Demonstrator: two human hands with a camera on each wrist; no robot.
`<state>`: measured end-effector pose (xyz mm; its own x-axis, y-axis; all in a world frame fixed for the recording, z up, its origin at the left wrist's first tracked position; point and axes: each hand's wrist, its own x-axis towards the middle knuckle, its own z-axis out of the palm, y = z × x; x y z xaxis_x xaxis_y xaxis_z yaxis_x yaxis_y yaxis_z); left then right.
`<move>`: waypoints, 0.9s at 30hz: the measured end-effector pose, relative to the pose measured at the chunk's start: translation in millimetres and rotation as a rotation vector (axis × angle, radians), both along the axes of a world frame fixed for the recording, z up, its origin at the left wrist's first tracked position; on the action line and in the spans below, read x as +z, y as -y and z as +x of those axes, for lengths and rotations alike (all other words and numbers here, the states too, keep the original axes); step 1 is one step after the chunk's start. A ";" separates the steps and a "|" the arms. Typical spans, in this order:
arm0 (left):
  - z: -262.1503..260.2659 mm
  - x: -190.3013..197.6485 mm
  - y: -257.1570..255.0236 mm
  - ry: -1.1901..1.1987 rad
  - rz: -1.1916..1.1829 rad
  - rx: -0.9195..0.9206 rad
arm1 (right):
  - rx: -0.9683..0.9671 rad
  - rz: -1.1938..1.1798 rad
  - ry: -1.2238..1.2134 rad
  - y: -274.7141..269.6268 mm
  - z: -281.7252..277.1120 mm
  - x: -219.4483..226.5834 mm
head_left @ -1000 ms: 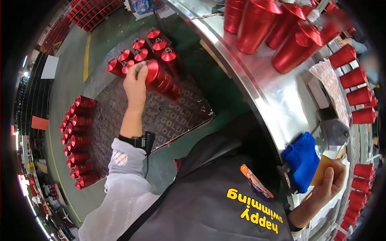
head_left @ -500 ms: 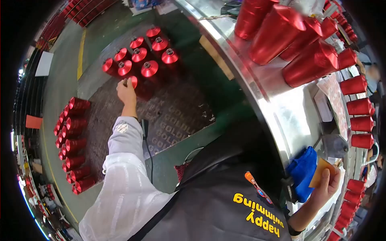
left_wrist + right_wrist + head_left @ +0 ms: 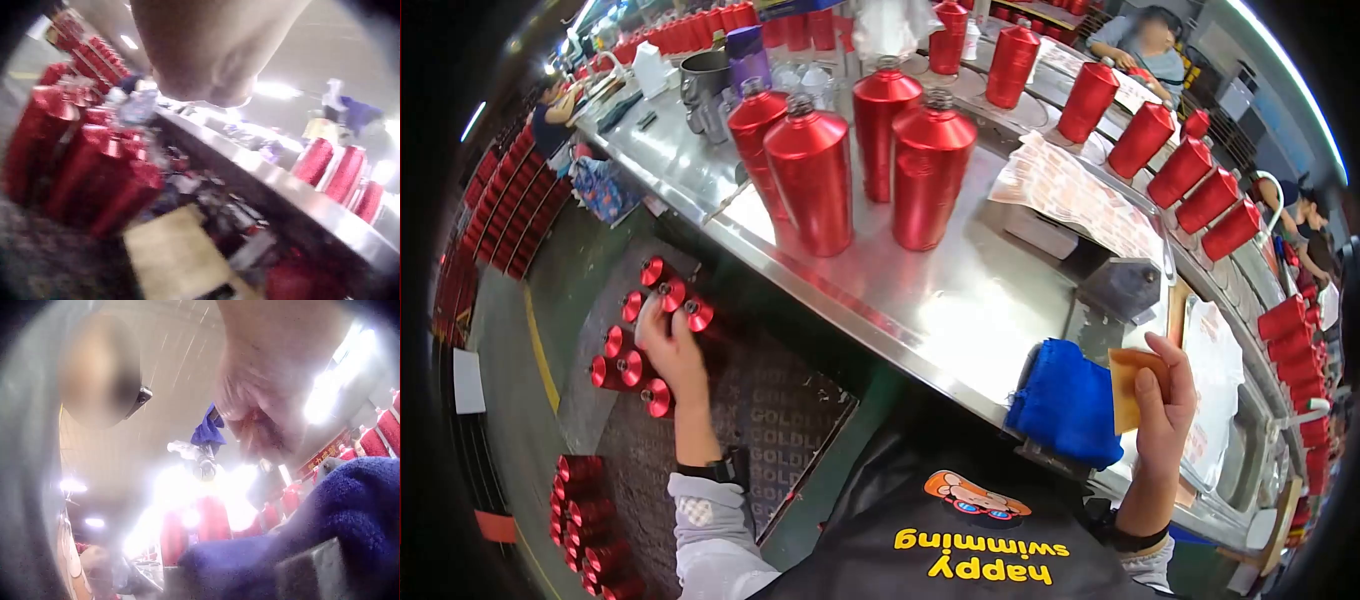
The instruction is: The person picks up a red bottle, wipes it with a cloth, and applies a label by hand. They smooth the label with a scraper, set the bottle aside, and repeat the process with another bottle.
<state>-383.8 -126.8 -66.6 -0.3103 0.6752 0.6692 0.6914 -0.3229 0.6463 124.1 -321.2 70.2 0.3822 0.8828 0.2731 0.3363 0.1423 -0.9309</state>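
Fingers of the left hand, a second ago carrying one, now rest spread on red metal bottles grouped on the floor mat's far corner; right hand pinches a tan card.

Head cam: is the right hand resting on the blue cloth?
No. The right hand is raised beside the blue cloth at the steel table's edge, pinching a flat tan card.
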 end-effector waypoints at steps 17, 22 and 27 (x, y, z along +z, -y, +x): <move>280.6 127.3 -79.3 -0.138 0.126 -0.484 | -0.181 -0.023 1.019 -213.6 304.9 84.8; 251.8 132.4 -57.2 -0.479 0.336 -0.367 | -0.290 -0.033 1.137 -352.0 309.8 78.5; 250.7 129.9 -30.8 -0.381 0.303 -0.583 | -0.419 -0.032 1.136 -386.2 314.2 57.9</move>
